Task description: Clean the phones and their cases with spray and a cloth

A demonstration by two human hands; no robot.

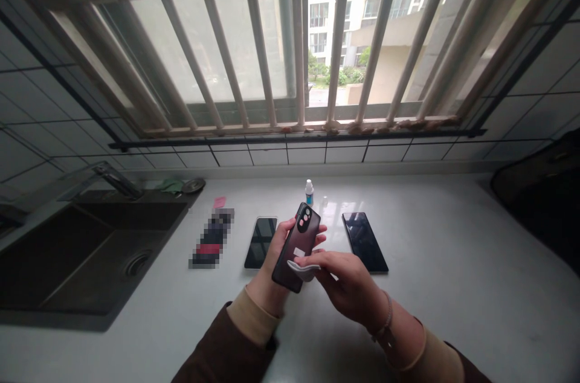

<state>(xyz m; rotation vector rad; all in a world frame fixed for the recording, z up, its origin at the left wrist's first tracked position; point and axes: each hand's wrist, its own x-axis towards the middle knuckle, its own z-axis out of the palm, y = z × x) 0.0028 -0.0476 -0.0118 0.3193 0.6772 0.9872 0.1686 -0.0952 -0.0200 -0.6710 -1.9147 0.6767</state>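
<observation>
My left hand [274,259] is wrapped round a dark smartphone [304,237], held tilted above the counter with its back and camera bump facing me. A small pale rectangle lies on the phone's lower back. In my right hand [347,277] a folded light-grey cloth [304,269] is pinched against or just over the phone's lower part; I cannot tell whether it touches. Behind the phone a small white bottle [309,192] with a blue label stands upright, and a small white cap [325,200] sits to its right.
A second phone [263,238] lies left of my hands, a dark tablet [365,242] to the right. Further left are a blurred-out item [212,239] and a pink piece [220,202]. A sink [95,250] with a faucet [118,180] fills the left; a black bag-like object [544,196] stands right.
</observation>
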